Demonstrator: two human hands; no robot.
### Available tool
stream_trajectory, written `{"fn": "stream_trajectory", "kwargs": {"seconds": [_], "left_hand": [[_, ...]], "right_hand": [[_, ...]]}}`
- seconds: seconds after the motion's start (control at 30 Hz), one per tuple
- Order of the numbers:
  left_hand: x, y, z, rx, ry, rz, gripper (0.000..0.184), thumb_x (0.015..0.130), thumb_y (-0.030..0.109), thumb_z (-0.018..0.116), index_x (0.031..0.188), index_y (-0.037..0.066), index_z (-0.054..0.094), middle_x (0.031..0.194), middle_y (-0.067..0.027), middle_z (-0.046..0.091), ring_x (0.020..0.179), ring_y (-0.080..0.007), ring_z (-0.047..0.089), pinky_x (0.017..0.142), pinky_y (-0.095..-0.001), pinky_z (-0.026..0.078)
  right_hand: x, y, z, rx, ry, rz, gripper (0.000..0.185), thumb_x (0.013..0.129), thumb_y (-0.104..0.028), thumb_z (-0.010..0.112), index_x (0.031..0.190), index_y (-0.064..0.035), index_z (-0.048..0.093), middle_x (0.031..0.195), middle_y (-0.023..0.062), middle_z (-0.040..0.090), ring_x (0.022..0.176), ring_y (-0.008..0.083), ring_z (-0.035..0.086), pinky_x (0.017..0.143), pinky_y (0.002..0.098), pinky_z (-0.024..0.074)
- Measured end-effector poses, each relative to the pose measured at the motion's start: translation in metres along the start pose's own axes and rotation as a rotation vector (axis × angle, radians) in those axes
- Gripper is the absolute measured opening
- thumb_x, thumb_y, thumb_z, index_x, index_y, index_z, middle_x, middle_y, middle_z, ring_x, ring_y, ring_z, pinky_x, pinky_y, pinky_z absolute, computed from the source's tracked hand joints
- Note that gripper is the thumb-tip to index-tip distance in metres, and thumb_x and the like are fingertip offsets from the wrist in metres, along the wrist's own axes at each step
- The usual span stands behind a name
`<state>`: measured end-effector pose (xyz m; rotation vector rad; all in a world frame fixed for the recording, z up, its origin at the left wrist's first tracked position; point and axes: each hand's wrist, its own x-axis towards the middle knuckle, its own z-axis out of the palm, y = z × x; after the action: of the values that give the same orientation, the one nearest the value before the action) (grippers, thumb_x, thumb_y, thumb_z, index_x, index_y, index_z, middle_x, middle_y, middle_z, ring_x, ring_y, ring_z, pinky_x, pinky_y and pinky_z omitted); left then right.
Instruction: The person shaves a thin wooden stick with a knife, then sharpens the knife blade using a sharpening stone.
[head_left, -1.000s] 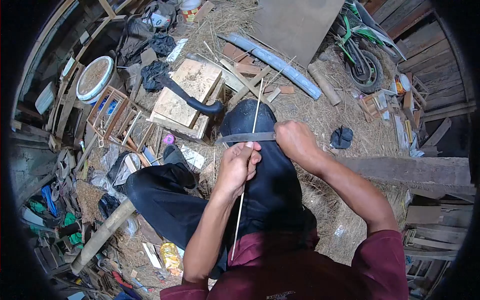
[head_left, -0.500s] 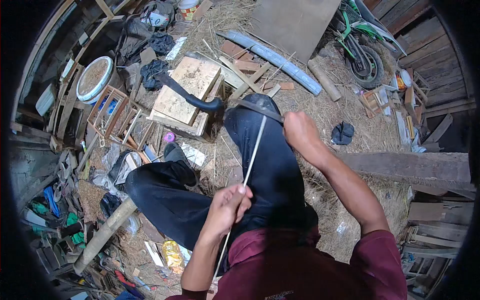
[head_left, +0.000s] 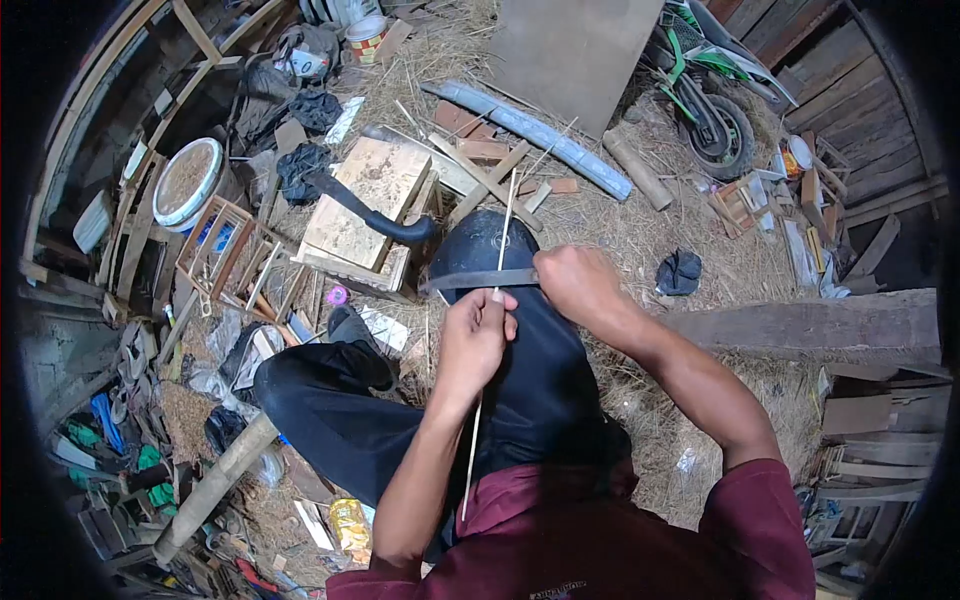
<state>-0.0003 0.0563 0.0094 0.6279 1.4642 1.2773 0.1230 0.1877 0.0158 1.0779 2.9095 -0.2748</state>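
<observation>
My left hand [head_left: 476,343] is closed around a thin pale stick [head_left: 474,440], pinching it just below the knife. My right hand [head_left: 582,288] grips a knife at its handle, which the fingers hide. The narrow dark blade [head_left: 480,280] lies across the stick, pointing left over my dark trouser knee [head_left: 480,240]. Beyond the blade the stick's far end extends past the knee, while its near end reaches my maroon shirt. A second, curved blade with a black handle [head_left: 400,230] rests on a wooden block [head_left: 370,185] left of the knee.
Wood offcuts [head_left: 490,180] and a long grey strip [head_left: 540,130] lie on the straw-covered floor ahead. To the left stand a wooden frame [head_left: 215,245] and a white bucket [head_left: 188,185]. A motorbike wheel [head_left: 725,140] is at the upper right, above a thick beam [head_left: 820,325].
My left hand has moved forward, close to the blade, and the stick now extends well past it. My right hand has come slightly left and nearer to me with the knife.
</observation>
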Motion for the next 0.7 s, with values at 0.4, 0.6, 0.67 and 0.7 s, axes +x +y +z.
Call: {"fn": "stream_trajectory", "kwargs": {"seconds": [0.4, 0.6, 0.67, 0.7], "left_hand": [[-0.054, -0.025, -0.005, 0.009, 0.048, -0.017, 0.025, 0.102, 0.021, 0.046, 0.092, 0.002, 0.058, 0.059, 0.001, 0.049, 0.052, -0.005, 0.041, 0.049, -0.0223, 0.031], [-0.081, -0.024, -0.007, 0.024, 0.058, -0.059, 0.023, 0.102, 0.019, 0.045, 0.093, 0.002, 0.058, 0.058, 0.0014, 0.049, 0.052, -0.0043, 0.041, 0.049, -0.0217, 0.03], [-0.088, -0.025, -0.009, 0.06, 0.062, -0.049, 0.022, 0.102, 0.016, 0.044, 0.093, 0.002, 0.057, 0.057, 0.0019, 0.048, 0.05, -0.0035, 0.04, 0.047, -0.0227, 0.029], [-0.092, -0.023, -0.009, 0.046, 0.063, -0.08, 0.022, 0.102, 0.016, 0.044, 0.093, 0.002, 0.057, 0.057, 0.002, 0.048, 0.05, -0.0034, 0.039, 0.047, -0.0225, 0.029]], "right_hand": [[0.001, 0.003, 0.018, 0.013, 0.041, 0.093, 0.021, 0.082, -0.018, 0.061, 0.08, 0.0012, 0.069, 0.076, 0.0242, 0.068, 0.075, 0.0385, 0.069, 0.068, 0.0475, 0.0551], [-0.003, -0.001, 0.008, 0.028, 0.036, 0.124, 0.017, 0.081, -0.013, 0.06, 0.079, 0.0018, 0.068, 0.077, 0.0254, 0.067, 0.076, 0.0398, 0.069, 0.068, 0.0483, 0.055], [0.0, 0.001, 0.009, 0.045, 0.029, 0.138, 0.016, 0.08, -0.011, 0.06, 0.079, 0.0025, 0.068, 0.078, 0.0264, 0.067, 0.076, 0.0407, 0.069, 0.068, 0.0485, 0.055], [0.001, 0.003, 0.011, 0.042, 0.011, 0.159, 0.013, 0.078, -0.009, 0.061, 0.079, 0.0019, 0.068, 0.077, 0.0259, 0.067, 0.075, 0.0406, 0.068, 0.069, 0.0489, 0.0548]]}}
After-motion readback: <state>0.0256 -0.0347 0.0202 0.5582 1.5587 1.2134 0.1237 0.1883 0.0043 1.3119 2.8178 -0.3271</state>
